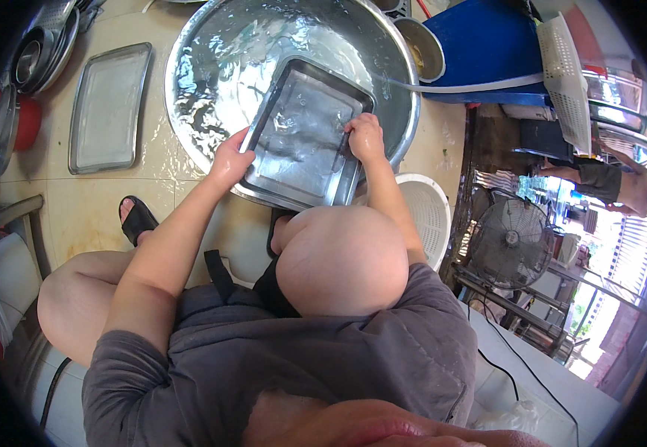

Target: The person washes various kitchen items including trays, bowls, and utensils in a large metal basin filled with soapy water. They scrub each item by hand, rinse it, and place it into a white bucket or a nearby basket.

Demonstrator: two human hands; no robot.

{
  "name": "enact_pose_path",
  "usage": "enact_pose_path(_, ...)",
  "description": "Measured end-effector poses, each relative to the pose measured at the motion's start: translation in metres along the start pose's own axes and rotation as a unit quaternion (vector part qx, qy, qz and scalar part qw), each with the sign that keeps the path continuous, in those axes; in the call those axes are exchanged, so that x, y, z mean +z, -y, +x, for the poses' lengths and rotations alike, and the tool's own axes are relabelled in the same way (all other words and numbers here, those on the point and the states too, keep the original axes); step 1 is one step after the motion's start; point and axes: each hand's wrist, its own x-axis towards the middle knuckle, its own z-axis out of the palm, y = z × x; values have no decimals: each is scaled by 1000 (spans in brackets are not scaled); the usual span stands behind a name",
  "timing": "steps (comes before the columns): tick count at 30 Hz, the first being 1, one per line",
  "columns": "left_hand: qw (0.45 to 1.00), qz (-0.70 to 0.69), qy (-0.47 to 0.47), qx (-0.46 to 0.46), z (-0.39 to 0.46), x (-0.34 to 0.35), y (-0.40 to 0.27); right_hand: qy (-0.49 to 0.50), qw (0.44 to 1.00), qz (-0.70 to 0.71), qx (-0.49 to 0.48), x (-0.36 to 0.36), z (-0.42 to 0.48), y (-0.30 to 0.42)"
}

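Observation:
A rectangular metal tray (307,134), wet on its inner face, leans tilted over the near rim of a large round metal basin (228,72) filled with water. My left hand (233,159) grips the tray's left edge, thumb on the inside. At the tray's right side is my right hand (366,137), its fingers bent over the inner face and edge; whether it grips or only presses there I cannot tell. Water surrounds the tray's far part. A second metal tray (108,109) lies flat on the tiled floor left of the basin.
A white plastic basket (425,218) stands right of my knee. A pale hose (469,86) runs from a blue container (485,42) into the basin. Pans (35,61) and a red container (27,123) are at the left, a floor fan (511,237) and another person (603,179) at the right.

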Motion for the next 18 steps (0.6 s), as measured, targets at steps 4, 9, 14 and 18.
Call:
enact_pose_path(4,1000,-2,6,-6,-3,0,-9,-66,998,19,-5,4,-3,2)
enact_pose_path(9,1000,22,-8,16,-5,3,-9,-88,996,30,9,7,-4,1)
enact_pose_path(14,999,17,17,-39,-12,6,-33,-60,997,43,-4,4,-9,-2)
enact_pose_path(18,999,33,-2,-13,-9,6,-22,-146,988,40,0,12,-8,2)
